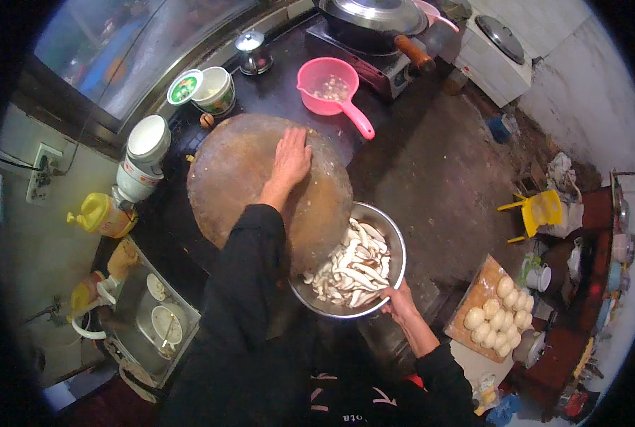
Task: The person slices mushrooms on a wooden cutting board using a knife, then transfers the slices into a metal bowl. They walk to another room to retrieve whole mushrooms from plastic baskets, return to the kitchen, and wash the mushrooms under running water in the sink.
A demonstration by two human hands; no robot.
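Note:
My left hand (291, 160) lies palm down with fingers stretched out on a thick round wooden chopping board (237, 176). Small pale scraps stick to the board, and nothing is seen in that hand. My right hand (401, 307) grips the rim of a stainless steel bowl (400, 235) at its lower right. Sliced mushrooms (357, 267), white with some brown edges, fill much of the bowl. The board's near edge overlaps the bowl's upper left side and hides part of it.
Behind the board, a pink plastic ladle (328, 66) holds water and small pale pieces. A lidded wok (373, 26) sits on a gas stove (360, 66). Stacked bowls (145, 139) and a sink (141, 315) are left; dough balls (496, 320) rest on a board at right.

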